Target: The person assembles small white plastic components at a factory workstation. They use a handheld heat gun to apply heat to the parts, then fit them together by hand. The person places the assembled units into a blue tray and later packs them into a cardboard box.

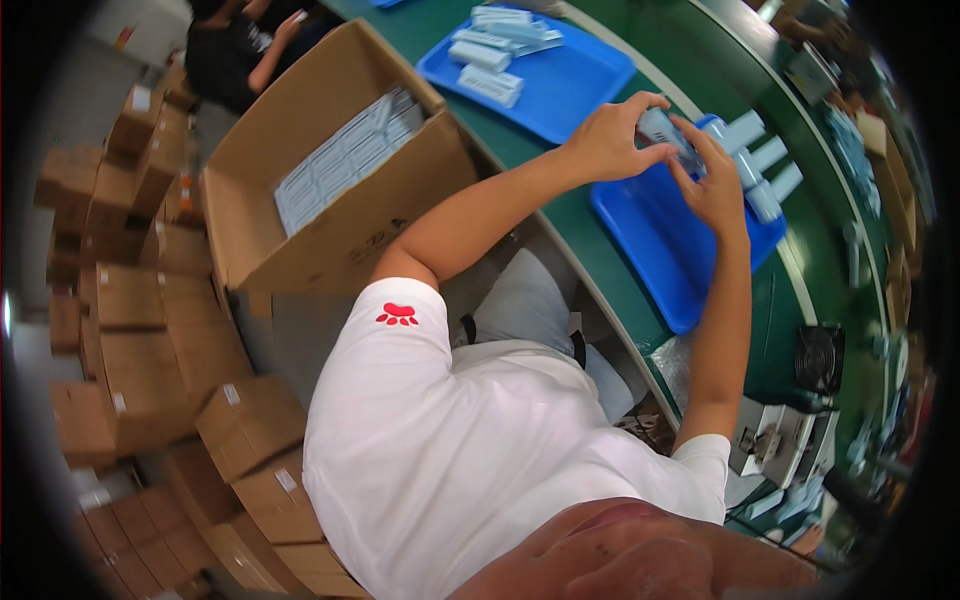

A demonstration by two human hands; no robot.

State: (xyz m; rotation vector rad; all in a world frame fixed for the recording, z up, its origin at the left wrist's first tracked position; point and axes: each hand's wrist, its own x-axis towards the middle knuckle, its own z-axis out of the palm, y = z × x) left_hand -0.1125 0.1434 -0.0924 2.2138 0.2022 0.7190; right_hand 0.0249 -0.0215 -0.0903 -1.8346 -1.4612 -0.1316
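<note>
In front of me, over the nearer blue tray [660, 245], a small pale-blue box [668, 133] is held between both hands; it is slightly blurred. My left hand [612, 138] grips its left end, thumb and fingers curled round it. My right hand [712, 183] closes on the other end with bent fingers. Just beyond the right hand, several pale-blue and white boxes [766, 155] lie in a row at the tray's far right side. A second blue tray [550, 100], farther left, carries several similar boxes [487, 55].
At my left stands an open cardboard carton [340, 240] with packed rows of pale boxes [345, 155]. Stacked brown cartons [150, 370] fill the far left. The green worktable [590, 235] bears a black fan-like unit [819, 360] at right. Another person [235, 55] sits at upper left.
</note>
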